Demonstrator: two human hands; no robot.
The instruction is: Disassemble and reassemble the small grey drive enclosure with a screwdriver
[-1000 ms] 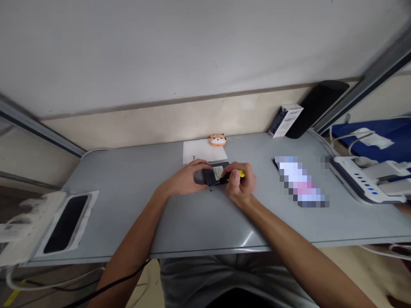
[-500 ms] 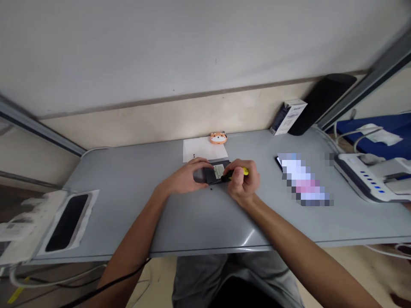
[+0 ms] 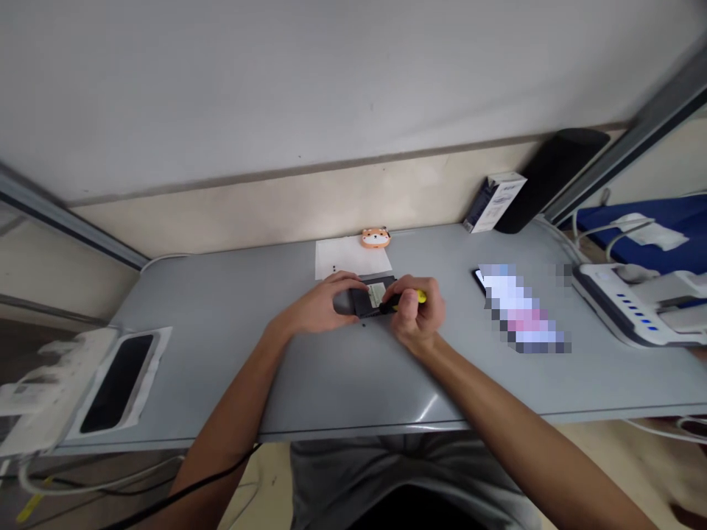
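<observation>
Black rectangular device (image 3: 361, 302) with a pale label (image 3: 377, 294) lies on the grey tabletop (image 3: 331, 383), between the person's two hands, just in front of a white sheet of paper (image 3: 353, 258). The left hand (image 3: 314, 308) grasps it, fingers along its far edge and thumb at its near edge. The right hand (image 3: 418, 309) has its fingers clenched around a black-and-yellow hand tool (image 3: 391, 302), probably a screwdriver, angled toward the device's right part; whether the tip touches is too small to tell.

The work seems partway along. Small dark bits (image 3: 334, 268), perhaps screws, sit on the paper, and a lone dark speck (image 3: 363, 324) lies on the tabletop near the device, so some pieces may be off. The label is in place and no opened interior shows, which suggests that the tool work is unfinished. How many fixings remain cannot be told, since the right hand hides part of the device.
</observation>
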